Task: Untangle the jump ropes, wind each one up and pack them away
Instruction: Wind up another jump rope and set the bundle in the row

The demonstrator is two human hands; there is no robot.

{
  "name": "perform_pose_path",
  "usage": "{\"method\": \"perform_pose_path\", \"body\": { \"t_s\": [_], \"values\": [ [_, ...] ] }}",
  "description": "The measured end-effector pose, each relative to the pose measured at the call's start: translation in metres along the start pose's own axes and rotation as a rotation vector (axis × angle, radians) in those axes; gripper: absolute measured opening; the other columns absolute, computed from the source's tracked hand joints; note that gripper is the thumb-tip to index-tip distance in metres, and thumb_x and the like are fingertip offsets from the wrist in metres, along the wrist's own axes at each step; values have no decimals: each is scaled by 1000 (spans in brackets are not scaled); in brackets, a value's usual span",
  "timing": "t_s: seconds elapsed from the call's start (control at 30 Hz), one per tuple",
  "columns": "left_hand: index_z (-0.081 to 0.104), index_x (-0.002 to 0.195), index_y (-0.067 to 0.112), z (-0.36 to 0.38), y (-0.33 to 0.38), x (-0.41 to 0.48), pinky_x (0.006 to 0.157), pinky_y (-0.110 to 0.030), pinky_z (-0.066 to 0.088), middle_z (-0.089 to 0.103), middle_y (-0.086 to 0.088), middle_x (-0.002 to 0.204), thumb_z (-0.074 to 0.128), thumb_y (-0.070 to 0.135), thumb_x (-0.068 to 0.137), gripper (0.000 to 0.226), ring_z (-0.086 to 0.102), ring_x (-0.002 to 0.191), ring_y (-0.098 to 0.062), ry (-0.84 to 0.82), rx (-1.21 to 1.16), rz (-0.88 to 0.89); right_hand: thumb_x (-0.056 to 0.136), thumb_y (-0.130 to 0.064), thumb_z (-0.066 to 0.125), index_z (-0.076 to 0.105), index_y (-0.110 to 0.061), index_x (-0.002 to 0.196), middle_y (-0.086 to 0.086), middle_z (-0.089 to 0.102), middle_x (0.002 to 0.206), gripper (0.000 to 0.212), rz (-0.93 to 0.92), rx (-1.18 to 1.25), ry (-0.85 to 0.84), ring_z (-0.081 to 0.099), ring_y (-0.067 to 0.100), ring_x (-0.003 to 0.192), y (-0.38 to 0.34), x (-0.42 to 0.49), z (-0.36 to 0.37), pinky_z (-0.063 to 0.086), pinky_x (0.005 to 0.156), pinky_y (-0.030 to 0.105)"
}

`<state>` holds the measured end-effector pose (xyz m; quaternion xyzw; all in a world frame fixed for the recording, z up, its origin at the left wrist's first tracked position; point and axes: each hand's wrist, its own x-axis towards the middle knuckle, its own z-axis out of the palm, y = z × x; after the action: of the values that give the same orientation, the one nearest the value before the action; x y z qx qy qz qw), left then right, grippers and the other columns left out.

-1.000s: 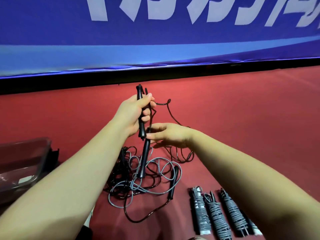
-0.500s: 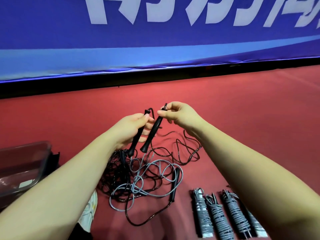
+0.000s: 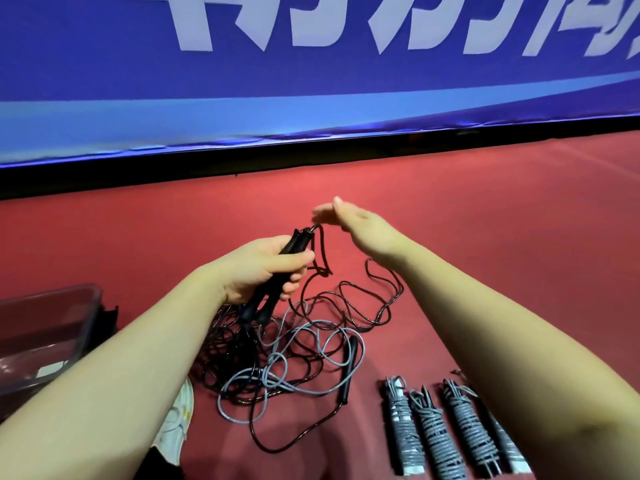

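Fingers of left hand clamped round both black handles, held above red floor. Right hand flat, fingers straight, just beside handle tops. Tangled ropes lie beneath, wound bundles nearby.

left hand curled tight — right hand flat

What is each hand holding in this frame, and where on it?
The left hand grips two black handles together around their middles. The right hand is open, fingers straight and blurred, holding nothing.
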<state>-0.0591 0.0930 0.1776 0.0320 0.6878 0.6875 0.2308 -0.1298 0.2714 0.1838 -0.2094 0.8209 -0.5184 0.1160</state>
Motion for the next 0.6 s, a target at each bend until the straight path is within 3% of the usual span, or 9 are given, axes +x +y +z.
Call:
{"method": "perform_pose_path", "body": {
  "t_s": [0.07, 0.17, 0.23, 0.3, 0.4, 0.5, 0.6],
  "values": [
    [45, 77, 12, 1, 1, -1, 46, -22, 39, 46, 0, 57, 70, 11, 77, 24, 41, 47, -12, -24, 21, 5, 101, -42, 24, 70, -16, 97, 4, 69, 101, 53, 82, 213, -206, 65, 10, 98, 10, -4, 8, 43, 97, 23],
    [41, 75, 13, 3, 5, 0, 42, -19, 35, 45, 2, 50, 59, -7, 80, 27, 40, 41, -9, 32, 7, 29, 100, -42, 20, 61, -9, 92, 2, 51, 63, 54, 198, 392, -408, 61, 15, 62, 7, -12, 14, 50, 64, 21],
    [40, 78, 13, 1, 5, 1, 45, -22, 36, 43, 1, 52, 51, -9, 84, 25, 41, 42, -10, 127, 101, 44, 101, -39, 23, 55, -10, 88, -6, 34, 54, 45, 196, 412, -384, 40, 10, 47, 4, -11, 10, 38, 48, 19],
    [43, 81, 14, -3, 2, 4, 57, -28, 41, 48, 0, 61, 50, -2, 87, 18, 46, 51, -14, 260, 371, 83, 102, -35, 26, 50, -13, 82, -8, 29, 53, 38, 165, 423, -333, 23, 6, 45, 0, -11, 5, 25, 43, 16],
    [49, 85, 27, -6, -4, 7, 75, -31, 42, 59, 5, 74, 54, 12, 90, 16, 54, 68, -14, 394, 673, 161, 102, -30, 28, 47, -14, 80, -7, 30, 56, 34, 122, 455, -333, 20, 4, 45, -4, -13, 5, 21, 42, 14],
    [49, 90, 35, -1, -5, 8, 82, -28, 43, 63, 10, 85, 52, 17, 94, 19, 60, 83, -8, 468, 639, 277, 102, -28, 28, 47, -14, 81, -9, 34, 55, 32, 100, 493, -348, 22, 3, 43, -13, -14, 9, 22, 41, 13],
    [52, 94, 36, -1, -8, 14, 96, -34, 46, 68, 9, 91, 53, 26, 96, 9, 64, 96, -13, 503, 508, 331, 102, -27, 27, 47, -14, 82, -9, 35, 55, 31, 62, 533, -341, 20, 2, 43, -20, -12, 12, 17, 41, 14]
  ]
}}
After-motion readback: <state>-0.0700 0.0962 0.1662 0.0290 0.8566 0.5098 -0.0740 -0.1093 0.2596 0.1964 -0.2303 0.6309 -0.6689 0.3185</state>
